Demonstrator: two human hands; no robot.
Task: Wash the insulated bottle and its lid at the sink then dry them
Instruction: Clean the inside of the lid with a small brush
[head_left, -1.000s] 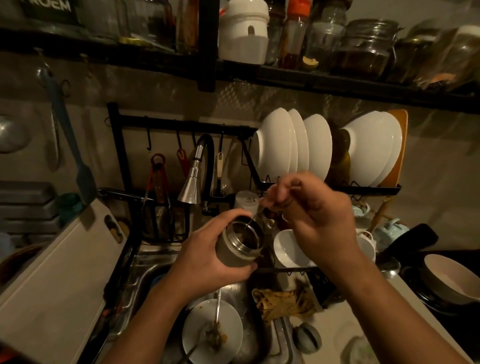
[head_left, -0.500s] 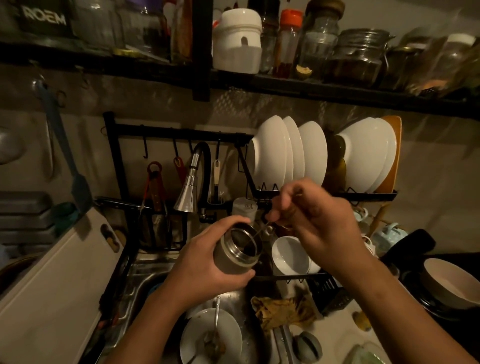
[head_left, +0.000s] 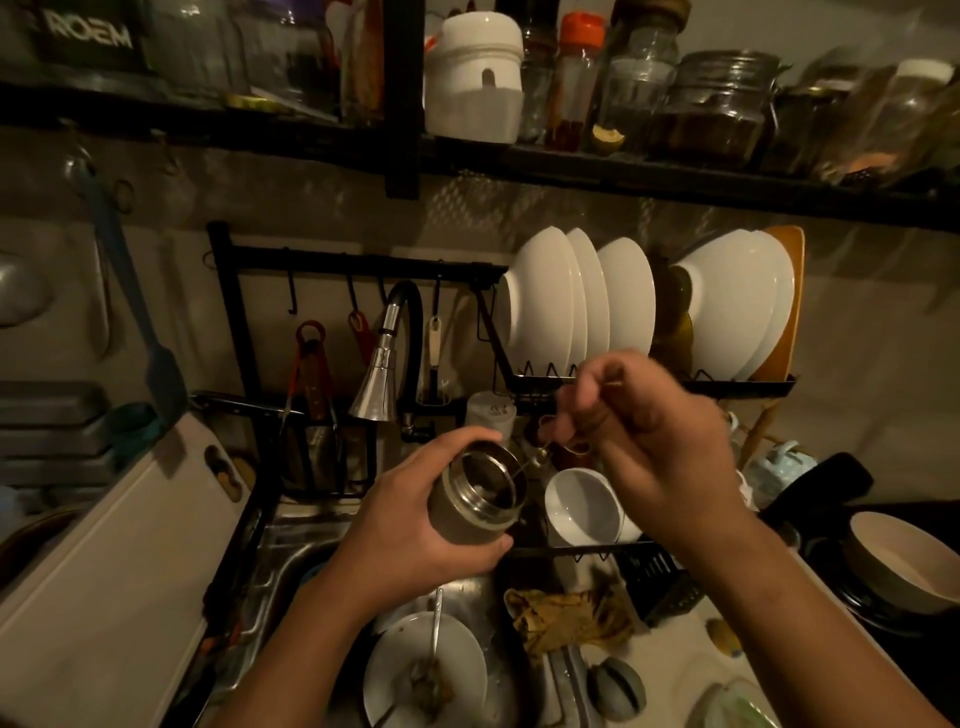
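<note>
Two-handed work just above the sink (head_left: 291, 551); grips the insulated bottle (head_left: 467, 519) round its body with the left hand (head_left: 410, 530), fingers and thumb curled about the steel wall, mouth tilted open toward the right hand (head_left: 660, 447); pinches a thin metal utensil (head_left: 525, 464) in the right fingertips, far end reaching to the bottle's mouth; too small to tell whether touching the inside. Looks like scraping or emptying the inside ahead of washing; judged an early step. No water visible from the faucet (head_left: 375, 387) beyond the left hand; no soap or sponge in either hand; probably before the washing proper, with rinsing, the lid and all drying left to do. Lid already off the bottle; cannot tell where; possibly the round grey object (head_left: 618, 688) on the worktop below the right forearm. Beneath the left wrist, a white plate (head_left: 400, 670) with scraps and a spoon, down in the sink; between the forearms, a crumpled cloth (head_left: 566, 616); just under the right hand, a white bowl (head_left: 582, 506) in the rack.
</note>
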